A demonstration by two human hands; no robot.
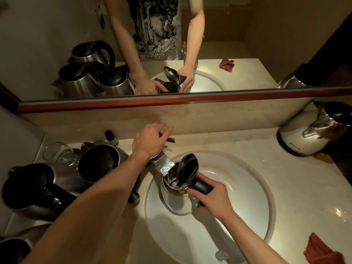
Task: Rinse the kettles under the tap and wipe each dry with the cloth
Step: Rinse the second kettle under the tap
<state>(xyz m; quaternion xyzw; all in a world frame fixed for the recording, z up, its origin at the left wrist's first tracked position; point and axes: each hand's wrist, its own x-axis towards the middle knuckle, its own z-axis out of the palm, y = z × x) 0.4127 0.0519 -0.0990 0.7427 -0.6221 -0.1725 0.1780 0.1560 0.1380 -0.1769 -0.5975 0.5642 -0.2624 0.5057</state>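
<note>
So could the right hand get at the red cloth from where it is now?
Probably yes, once it lets go. The right hand grips the kettle handle over the sink; the cloth lies on the counter on that same side, with nothing between.

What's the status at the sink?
Right hand grips kettle handle, lid open under tap. Left hand on tap lever. Cloth untouched.
</note>
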